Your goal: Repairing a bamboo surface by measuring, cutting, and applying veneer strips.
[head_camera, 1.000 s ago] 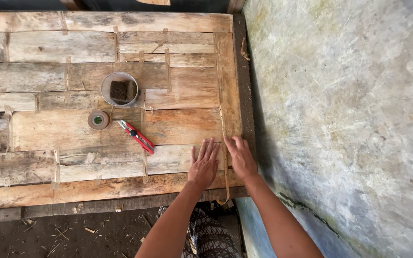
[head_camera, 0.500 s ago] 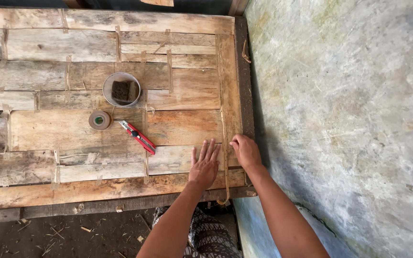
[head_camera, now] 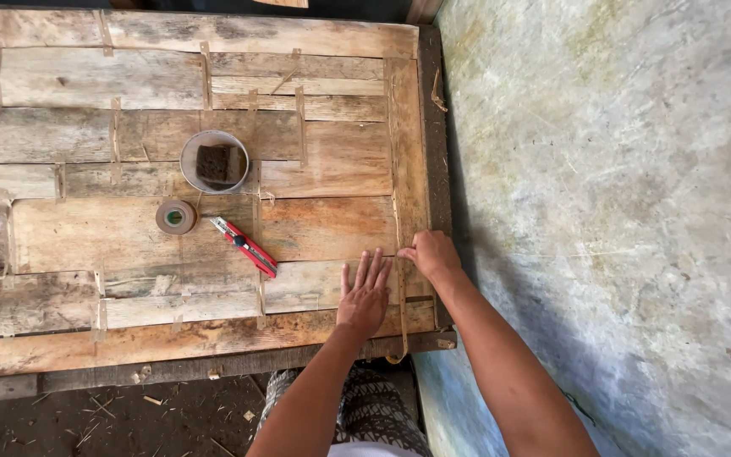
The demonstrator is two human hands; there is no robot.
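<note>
Two hands work at the near right corner of a rough plank desk point(head_camera: 129, 245). Farther left on it lie a roll of brown tape point(head_camera: 176, 217), a round tin point(head_camera: 214, 161) holding a dark block, and a red utility knife point(head_camera: 245, 246), all well apart from the hands.

The left hand point(head_camera: 365, 296) lies palm down with its fingers point(head_camera: 361, 272) spread flat on the boards, holding nothing, just left of a thin pale strip point(head_camera: 401, 288) that runs from far to near along the desk's right edge and hangs off the near edge. The right hand point(head_camera: 433, 254) has its fingers pinched together on that strip, at its right side.

To press the strip down well, it seems best to keep the flat palm steady close beside it as an anchor while the pinching hand keeps the strip straight along the board's joint, working in short stretches so it does not buckle or wander.

Compared with half a second ago, the right hand sits slightly farther up the strip, while the left hand has barely shifted; tape, tin and knife lie unmoved.
</note>
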